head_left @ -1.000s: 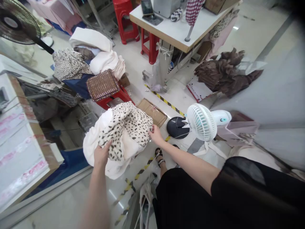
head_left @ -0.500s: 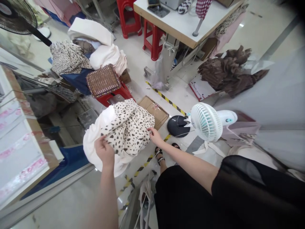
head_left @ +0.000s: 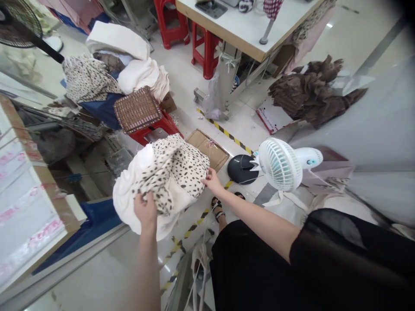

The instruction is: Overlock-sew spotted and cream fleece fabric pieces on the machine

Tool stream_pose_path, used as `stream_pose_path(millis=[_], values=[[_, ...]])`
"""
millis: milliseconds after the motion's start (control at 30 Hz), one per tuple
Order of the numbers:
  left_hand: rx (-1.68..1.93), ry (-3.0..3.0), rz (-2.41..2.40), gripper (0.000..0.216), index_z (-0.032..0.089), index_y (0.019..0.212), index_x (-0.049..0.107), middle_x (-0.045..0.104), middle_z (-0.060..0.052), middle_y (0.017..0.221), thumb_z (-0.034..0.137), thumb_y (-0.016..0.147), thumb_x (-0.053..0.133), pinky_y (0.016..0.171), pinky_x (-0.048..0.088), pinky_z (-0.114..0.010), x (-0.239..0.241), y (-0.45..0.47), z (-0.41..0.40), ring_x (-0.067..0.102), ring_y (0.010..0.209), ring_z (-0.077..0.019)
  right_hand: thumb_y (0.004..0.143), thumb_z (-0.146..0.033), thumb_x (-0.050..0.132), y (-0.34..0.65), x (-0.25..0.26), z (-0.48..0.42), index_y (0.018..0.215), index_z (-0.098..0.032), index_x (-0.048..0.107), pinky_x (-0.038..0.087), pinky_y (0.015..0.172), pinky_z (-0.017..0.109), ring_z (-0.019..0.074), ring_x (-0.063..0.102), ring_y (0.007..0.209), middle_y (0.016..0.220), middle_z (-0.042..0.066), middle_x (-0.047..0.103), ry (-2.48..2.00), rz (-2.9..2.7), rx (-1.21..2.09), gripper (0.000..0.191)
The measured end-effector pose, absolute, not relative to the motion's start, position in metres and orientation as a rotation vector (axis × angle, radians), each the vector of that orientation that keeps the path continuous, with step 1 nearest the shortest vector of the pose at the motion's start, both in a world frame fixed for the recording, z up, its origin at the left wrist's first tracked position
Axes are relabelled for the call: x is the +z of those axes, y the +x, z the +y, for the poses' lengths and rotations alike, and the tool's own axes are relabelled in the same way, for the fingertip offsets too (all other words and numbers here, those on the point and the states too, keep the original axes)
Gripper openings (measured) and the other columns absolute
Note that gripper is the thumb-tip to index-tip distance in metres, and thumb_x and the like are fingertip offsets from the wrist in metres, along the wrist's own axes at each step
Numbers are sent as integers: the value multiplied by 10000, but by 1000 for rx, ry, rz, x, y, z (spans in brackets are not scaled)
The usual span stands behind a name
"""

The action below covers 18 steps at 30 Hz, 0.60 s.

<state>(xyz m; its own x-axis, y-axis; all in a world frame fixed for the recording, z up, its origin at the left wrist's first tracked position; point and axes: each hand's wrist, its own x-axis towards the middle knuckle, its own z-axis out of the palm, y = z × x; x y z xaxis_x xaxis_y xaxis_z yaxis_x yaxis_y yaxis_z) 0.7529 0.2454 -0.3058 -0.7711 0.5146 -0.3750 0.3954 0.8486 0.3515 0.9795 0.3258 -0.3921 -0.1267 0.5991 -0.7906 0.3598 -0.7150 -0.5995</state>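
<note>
The person is holding a soft bundle of cream-white fleece and black-spotted cream fabric [head_left: 168, 177] out in front of the body with both bare hands, above a glossy white floor [head_left: 181, 73]. The crumpled bundle is sagging loosely, its long axis running diagonally from the white folds at lower left up to the spotted fold at upper right, with the spotted face lying uppermost.

The left hand [head_left: 145, 211] is closed on the bundle's lower edge, its fingers [head_left: 142, 199] curling into the cloth. The right hand [head_left: 212, 181] is reaching in from the right and gripping the spotted edge, its fingertips [head_left: 205, 182] pressing into the fabric.

Just beyond the bundle, a flat brown cardboard sheet [head_left: 207, 149] is lying on the floor, and a strip of yellow-and-black hazard tape [head_left: 228, 137] is running past it. To the right of the right hand, a white clip-on fan [head_left: 280, 164] is standing beside its round black base [head_left: 240, 169]. Below the right forearm, a black sandal [head_left: 217, 208] and the person's black garment [head_left: 259, 263] are showing.

Farther off, a red plastic stool [head_left: 165, 123] is carrying a woven brown seat mat [head_left: 138, 110], with heaped white and spotted cloth [head_left: 139, 73] behind it. Crumpled brown pleated fabric [head_left: 311, 90] is lying at upper right, near the legs of a white-topped worktable [head_left: 246, 21].
</note>
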Motion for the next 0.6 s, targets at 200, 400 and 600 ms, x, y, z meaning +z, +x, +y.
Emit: stream_pose_path(millis=[200,400,600], values=[[466,602,2506,425,147,894,568,560,-54,804,527,730,470,777,424,-321,-309,765,240,524,780,-192,700,-130,534,911,-353,322,1104,-172,513,453,836,302,143,549,874,978,42,580,-1700,-987,2080,407],[485,544,2255,530,138,1013,563,611,-86,884,569,729,442,770,442,-339,-326,786,254,563,831,-216,720,-20,465,864,-326,321,1041,-189,614,488,788,274,126,592,835,925,17,640,-1398,-1036,2389,393],[450,526,2216,377,164,775,592,614,-27,767,494,595,623,768,427,-296,-319,782,256,557,784,-192,757,-38,404,898,-335,334,1135,-180,536,507,718,258,110,606,759,898,26,637,-1572,-1164,2325,425]])
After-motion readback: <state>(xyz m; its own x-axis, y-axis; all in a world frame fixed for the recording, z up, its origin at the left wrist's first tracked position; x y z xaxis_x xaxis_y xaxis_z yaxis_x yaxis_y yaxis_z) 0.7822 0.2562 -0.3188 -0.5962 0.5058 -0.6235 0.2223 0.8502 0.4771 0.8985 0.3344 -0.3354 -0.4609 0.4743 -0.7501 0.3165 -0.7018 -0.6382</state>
